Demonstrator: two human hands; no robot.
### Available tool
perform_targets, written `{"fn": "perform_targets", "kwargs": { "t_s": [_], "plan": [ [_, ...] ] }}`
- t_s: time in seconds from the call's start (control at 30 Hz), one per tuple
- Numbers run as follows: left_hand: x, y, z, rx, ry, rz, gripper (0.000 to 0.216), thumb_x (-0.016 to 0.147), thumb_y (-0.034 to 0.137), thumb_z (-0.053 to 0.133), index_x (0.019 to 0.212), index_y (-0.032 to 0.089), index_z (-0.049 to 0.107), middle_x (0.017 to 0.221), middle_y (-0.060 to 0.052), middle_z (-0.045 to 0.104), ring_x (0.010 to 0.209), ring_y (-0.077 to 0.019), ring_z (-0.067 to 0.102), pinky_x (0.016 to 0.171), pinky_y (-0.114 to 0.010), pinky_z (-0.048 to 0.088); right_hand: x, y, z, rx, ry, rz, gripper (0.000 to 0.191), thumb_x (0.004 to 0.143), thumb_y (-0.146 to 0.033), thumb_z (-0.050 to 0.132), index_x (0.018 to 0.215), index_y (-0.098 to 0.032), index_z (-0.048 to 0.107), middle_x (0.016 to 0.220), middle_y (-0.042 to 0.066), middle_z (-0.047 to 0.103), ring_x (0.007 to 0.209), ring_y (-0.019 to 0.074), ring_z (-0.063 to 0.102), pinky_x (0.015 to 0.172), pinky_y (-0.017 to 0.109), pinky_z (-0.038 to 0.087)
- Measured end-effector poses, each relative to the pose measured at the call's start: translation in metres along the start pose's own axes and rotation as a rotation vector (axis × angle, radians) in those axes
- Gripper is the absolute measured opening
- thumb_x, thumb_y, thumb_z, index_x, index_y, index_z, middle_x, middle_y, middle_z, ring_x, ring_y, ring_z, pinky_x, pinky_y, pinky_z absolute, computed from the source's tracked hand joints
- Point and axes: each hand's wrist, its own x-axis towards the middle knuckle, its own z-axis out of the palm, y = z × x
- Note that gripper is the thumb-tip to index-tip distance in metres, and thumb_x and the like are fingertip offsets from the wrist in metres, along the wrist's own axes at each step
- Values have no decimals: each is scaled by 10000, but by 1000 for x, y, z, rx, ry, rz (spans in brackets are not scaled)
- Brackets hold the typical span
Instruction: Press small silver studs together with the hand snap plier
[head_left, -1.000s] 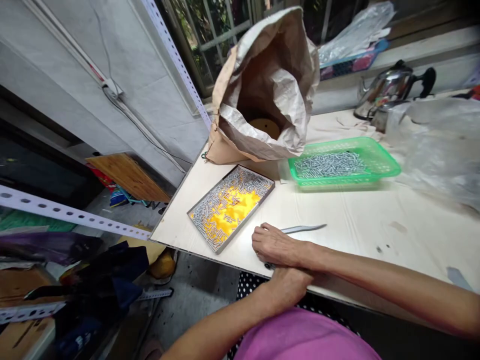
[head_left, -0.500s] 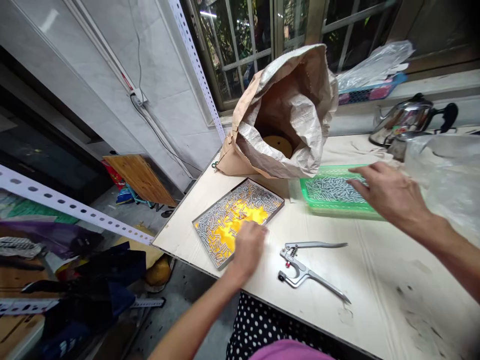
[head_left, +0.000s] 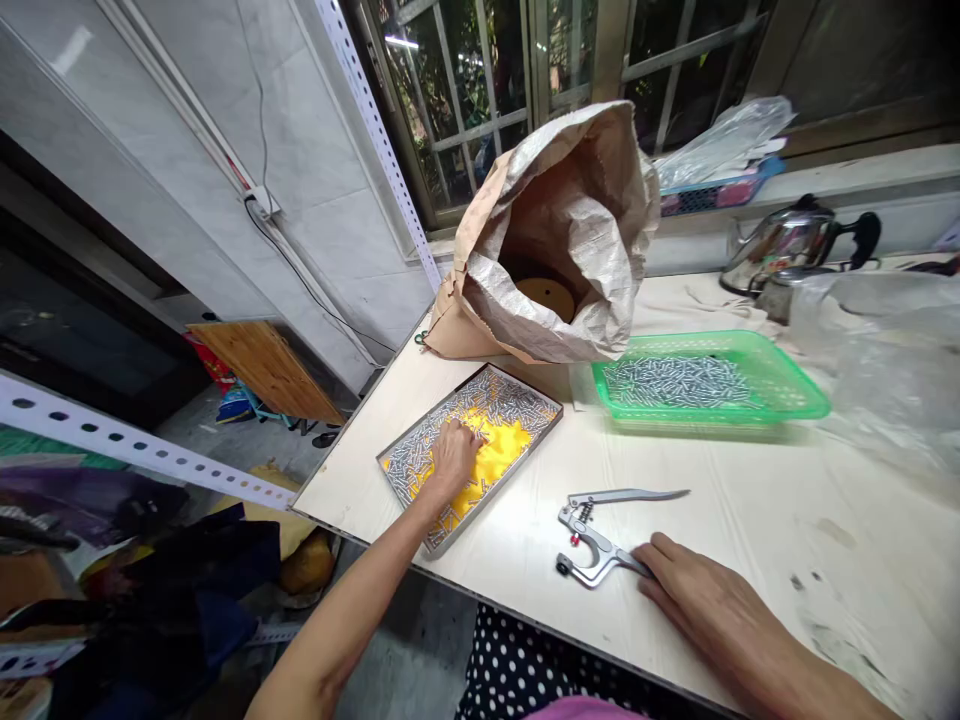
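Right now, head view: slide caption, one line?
Left hand among small metal pins in a yellow-bottomed tray; right hand on the lower handle of silver pliers.

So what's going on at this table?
Someone's left hand is down in a shallow tray of small metal pieces, bright yellow showing between them. The right hand is on the lower handle of a plier-like tool, whose handles stand apart on the table. Farther back, a green basket holds small metal pieces too.
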Motion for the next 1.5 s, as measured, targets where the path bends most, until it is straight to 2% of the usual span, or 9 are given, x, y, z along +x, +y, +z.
{"fn": "perform_targets", "kwargs": {
  "t_s": [0.17, 0.3, 0.43, 0.47, 0.6, 0.87, 1.13, 1.33, 1.5],
  "plan": [
    [3, 8, -15, -30, 2, -8, 202, 839, 72, 476, 811, 110, 673, 958, -148, 657, 988, -243, 573, 798, -321, 420, 1, -3, 4, -14, 27, 4, 214, 938, -200, 385, 886, -231, 590, 863, 48, 595, 741, 207, 598, 634, 325, 418],
    [-26, 20, -25, -152, -81, 75, 174, 816, 106, 485, 789, 136, 655, 797, -59, 661, 766, -163, 604, 690, -254, 431, 3, -11, -8, -36, -31, 22, 245, 953, -157, 346, 911, -218, 580, 895, 50, 588, 780, 194, 584, 668, 313, 391],
    [-74, 40, -16, -562, -352, 111, 63, 764, 192, 548, 769, 160, 602, 626, 26, 584, 556, -113, 535, 540, -209, 386, 4, -16, -21, -108, -124, 29, 234, 942, -109, 354, 954, -195, 572, 938, 71, 589, 815, 203, 575, 679, 318, 373],
    [-84, 45, -12, -608, -372, 119, 39, 745, 190, 557, 758, 166, 585, 612, 35, 567, 546, -109, 520, 532, -206, 372, 5, -17, -23, -125, -134, 26, 223, 937, -104, 367, 963, -193, 570, 944, 75, 588, 822, 206, 572, 675, 317, 368],
    [-109, 60, 4, -573, -282, 195, 17, 716, 168, 554, 700, 175, 555, 610, 44, 535, 585, -99, 495, 575, -203, 350, 6, -17, -26, -178, -180, 37, 196, 924, -94, 413, 995, -187, 570, 952, 90, 587, 826, 211, 567, 651, 315, 358],
    [-99, 81, 13, -765, -565, -59, 156, 701, 304, 610, 714, 149, 622, 599, 35, 557, 508, -81, 421, 503, -202, 307, 4, -19, -27, -202, -168, 32, 198, 940, -102, 422, 1044, -184, 569, 996, 96, 602, 831, 200, 563, 658, 318, 358],
    [-84, 89, 12, -655, -801, -75, 247, 675, 376, 651, 577, 162, 577, 429, 71, 434, 403, -58, 297, 434, -230, 179, 1, -16, -24, -150, -96, -9, 191, 942, -89, 401, 963, -182, 567, 972, 88, 607, 819, 187, 544, 661, 316, 344],
    [-72, 95, 7, -541, -1002, -24, 281, 628, 386, 683, 515, 166, 548, 378, 72, 411, 370, -54, 289, 415, -236, 166, 0, -16, -23, -123, -118, -16, 193, 939, -80, 403, 972, -172, 570, 977, 91, 604, 821, 192, 540, 661, 320, 345],
    [-78, 97, 0, -504, -1097, -94, 354, 572, 430, 753, 506, 168, 525, 386, 69, 436, 368, -51, 315, 408, -223, 170, -6, -20, -30, -44, -140, -31, 219, 930, -59, 384, 974, -168, 568, 1032, 108, 598, 879, 199, 531, 722, 324, 371]
  ]
}}
